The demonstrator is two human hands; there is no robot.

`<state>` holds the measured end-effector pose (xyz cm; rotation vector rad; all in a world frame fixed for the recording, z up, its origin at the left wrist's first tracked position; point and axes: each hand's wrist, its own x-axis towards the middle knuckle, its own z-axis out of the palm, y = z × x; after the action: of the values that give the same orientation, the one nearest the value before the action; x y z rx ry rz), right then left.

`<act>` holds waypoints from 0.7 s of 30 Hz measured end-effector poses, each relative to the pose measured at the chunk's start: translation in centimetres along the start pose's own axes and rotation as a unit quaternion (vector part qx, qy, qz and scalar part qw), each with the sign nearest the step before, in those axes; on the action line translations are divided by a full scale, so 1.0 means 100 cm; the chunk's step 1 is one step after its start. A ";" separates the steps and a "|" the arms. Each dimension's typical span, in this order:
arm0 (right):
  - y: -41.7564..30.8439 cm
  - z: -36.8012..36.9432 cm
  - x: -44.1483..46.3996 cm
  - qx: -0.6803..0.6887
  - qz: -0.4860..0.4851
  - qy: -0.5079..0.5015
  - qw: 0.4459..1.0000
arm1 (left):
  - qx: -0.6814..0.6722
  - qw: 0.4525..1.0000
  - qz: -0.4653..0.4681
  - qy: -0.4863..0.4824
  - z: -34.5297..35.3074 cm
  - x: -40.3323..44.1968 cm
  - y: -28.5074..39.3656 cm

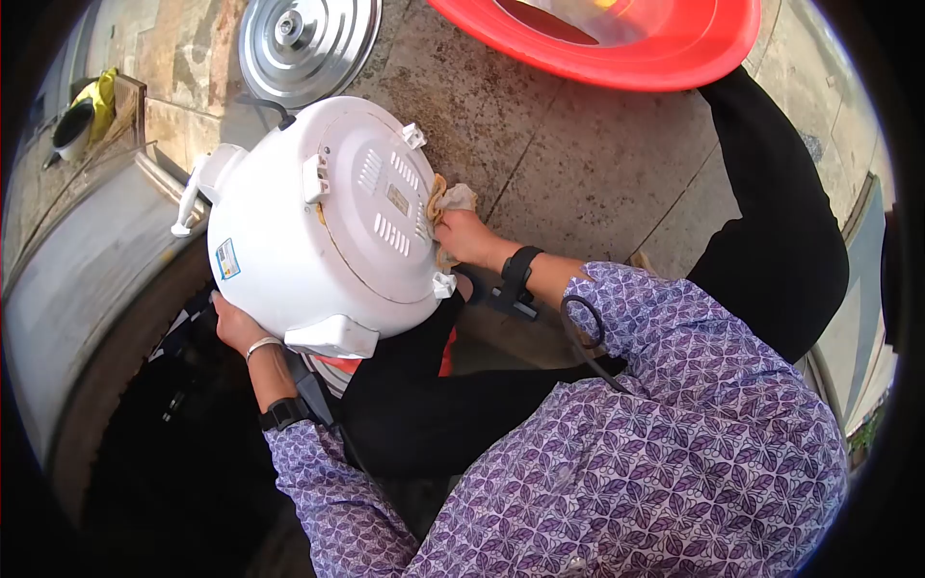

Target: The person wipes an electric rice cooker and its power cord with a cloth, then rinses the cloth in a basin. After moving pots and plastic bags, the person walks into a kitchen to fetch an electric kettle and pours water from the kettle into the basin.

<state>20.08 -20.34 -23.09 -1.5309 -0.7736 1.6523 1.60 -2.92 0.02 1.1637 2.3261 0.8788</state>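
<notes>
My shirt (pixel 655 424) is nearest, and beyond it the white pot (pixel 289 222) lies tipped, vented base showing, near the lid (pixel 308 43). My left hand (pixel 239 323) grips its side; my right hand (pixel 464 238) holds a rag (pixel 457 198) against its base.

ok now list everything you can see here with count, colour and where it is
rice cooker: one, white, left of centre, tipped, slotted base showing
sticker: one, blue and white, cooker's side
power cord: one, black, cooker's far side
cloth: one, tan and whitish, cooker's base edge
metal lid: one, silver, top left, on paving
basin: one, red, top, contents unclear
container: one, pale, far left
bag: one, yellow, beside container
wristbands: two, black, one per wrist
shirt: one, purple-patterned, lower right
trousers: one pair, black
left hand: one, under cooker's side
right hand: one, on cloth
</notes>
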 end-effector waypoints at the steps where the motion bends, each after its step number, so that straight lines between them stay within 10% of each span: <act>1: -0.005 -0.003 -0.004 -0.003 -0.006 -0.001 1.000 | -0.004 1.000 0.011 0.001 0.000 0.001 0.000; 5: -0.008 -0.005 -0.015 -0.137 -0.094 -0.081 0.983 | -0.020 1.000 0.015 0.005 0.003 0.005 0.003; 7: -0.013 0.002 -0.021 0.183 0.164 -0.035 0.969 | 0.001 0.999 0.030 -0.013 0.005 0.004 0.010; 10: -0.036 0.002 -0.033 0.286 0.165 -0.001 0.944 | 0.034 0.998 0.056 -0.007 0.009 -0.006 0.029; 17: -0.112 -0.035 -0.042 0.069 -0.022 0.059 0.996 | 0.041 0.989 0.126 -0.061 0.009 -0.014 0.044; 21: -0.137 -0.040 -0.034 0.186 -0.033 0.029 0.981 | -0.036 0.989 0.104 -0.101 0.004 0.005 0.005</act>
<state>25.75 -16.00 -10.31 -1.2684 -0.4457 1.5898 1.87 -2.14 0.08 1.4141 2.0233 0.8627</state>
